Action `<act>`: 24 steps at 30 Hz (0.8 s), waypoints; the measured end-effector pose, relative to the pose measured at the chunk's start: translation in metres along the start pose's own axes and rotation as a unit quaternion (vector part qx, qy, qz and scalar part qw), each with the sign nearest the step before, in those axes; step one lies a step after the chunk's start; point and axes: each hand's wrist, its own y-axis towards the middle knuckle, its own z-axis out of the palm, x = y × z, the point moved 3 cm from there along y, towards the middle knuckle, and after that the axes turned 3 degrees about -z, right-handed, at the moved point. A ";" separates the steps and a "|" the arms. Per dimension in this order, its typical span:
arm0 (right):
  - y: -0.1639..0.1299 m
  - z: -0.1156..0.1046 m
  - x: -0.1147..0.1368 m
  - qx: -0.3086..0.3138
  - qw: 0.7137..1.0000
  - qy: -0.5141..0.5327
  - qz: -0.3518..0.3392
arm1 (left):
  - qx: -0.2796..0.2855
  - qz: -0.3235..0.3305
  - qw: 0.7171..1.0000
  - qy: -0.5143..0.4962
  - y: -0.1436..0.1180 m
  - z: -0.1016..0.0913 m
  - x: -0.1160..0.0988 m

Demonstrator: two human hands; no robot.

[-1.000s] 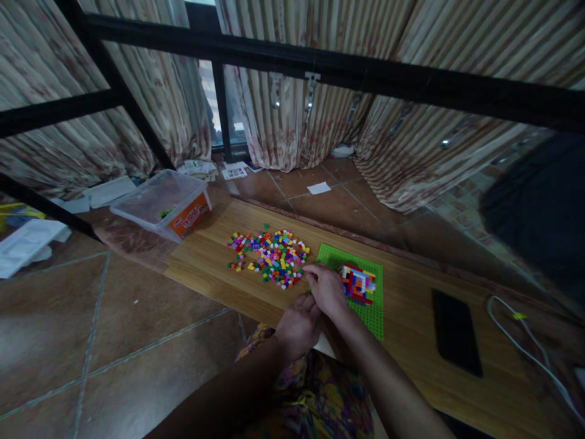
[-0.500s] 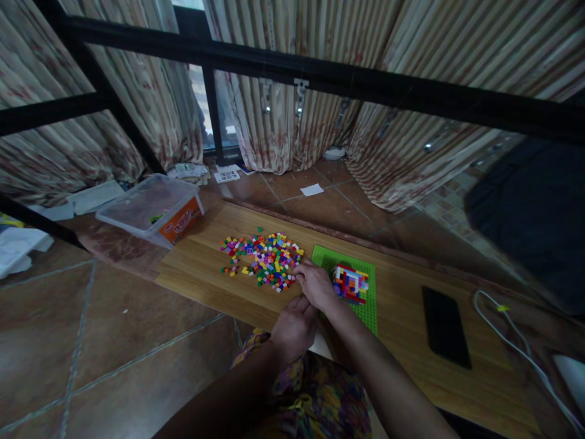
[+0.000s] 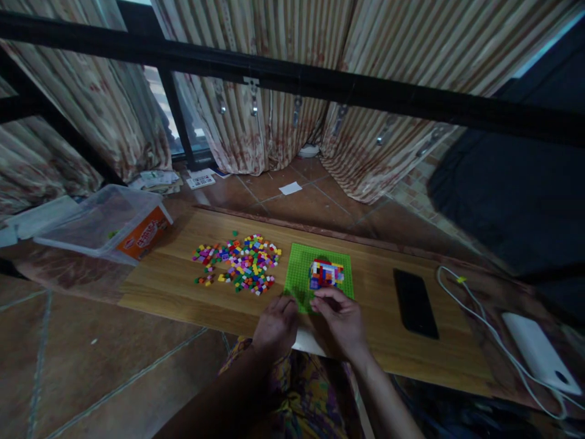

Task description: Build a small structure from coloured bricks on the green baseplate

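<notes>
Green baseplate [image 3: 300, 268], bearing brick build [image 3: 327, 274]: lies close, likely for reach. Left hand [image 3: 276, 323], right hand [image 3: 343, 318]: by near edge; grips cannot be told (detail indistinct).

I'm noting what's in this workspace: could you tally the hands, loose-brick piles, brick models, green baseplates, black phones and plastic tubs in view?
Hands: 2 (left hand, right hand)
Pile of loose bricks: 1
Brick model: 1
Green baseplate: 1
Black phone: 1
Plastic tub: 1
Total: 7
</notes>
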 end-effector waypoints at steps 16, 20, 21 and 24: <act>0.036 -0.036 0.025 0.004 0.961 -0.219 -0.168 | -0.015 0.005 1.000 0.011 0.002 -0.004 -0.001; 0.044 -0.028 0.032 0.074 0.912 -0.347 -0.205 | -0.015 0.004 1.000 0.009 0.003 -0.005 -0.002; 0.045 -0.026 0.033 0.089 0.900 -0.371 -0.211 | -0.013 0.003 1.000 0.009 0.003 -0.005 -0.002; 0.047 -0.022 0.032 0.126 0.865 -0.433 -0.221 | -0.008 -0.003 1.000 0.009 0.002 -0.003 -0.001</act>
